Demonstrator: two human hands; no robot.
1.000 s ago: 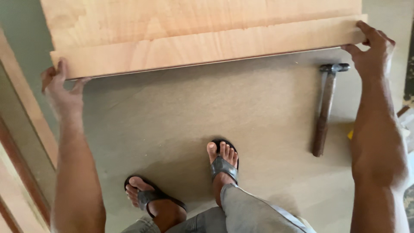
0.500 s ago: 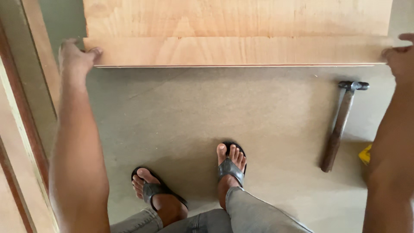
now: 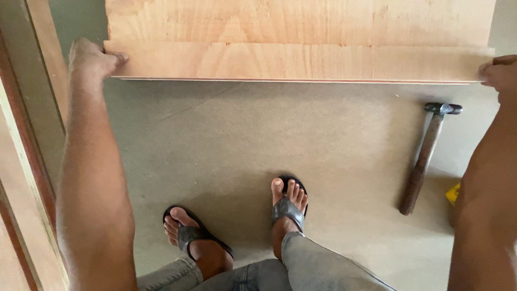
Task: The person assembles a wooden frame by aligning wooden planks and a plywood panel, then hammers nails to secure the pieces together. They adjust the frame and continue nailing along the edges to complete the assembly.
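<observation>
A wide light-brown plywood panel (image 3: 301, 46) stretches across the top of the view, made of two boards with the lower one forming a front strip. My left hand (image 3: 91, 58) grips the panel's left end, thumb laid along the strip. My right hand (image 3: 500, 75) holds the right end at the picture's edge. The panel hangs level above the floor, casting a shadow beneath. My two feet in dark sandals (image 3: 288, 207) stand below it.
A hammer (image 3: 426, 156) with a brown wooden handle lies on the grey-brown floor (image 3: 269, 140) at the right. Beside it shows a small yellow object (image 3: 453, 193). Wooden boards (image 3: 24, 161) lean along the left edge.
The panel was tilted, low on the left. It has come level and sits squarer to me, with both hands still on its ends. The view has shifted so the hammer lies further right.
</observation>
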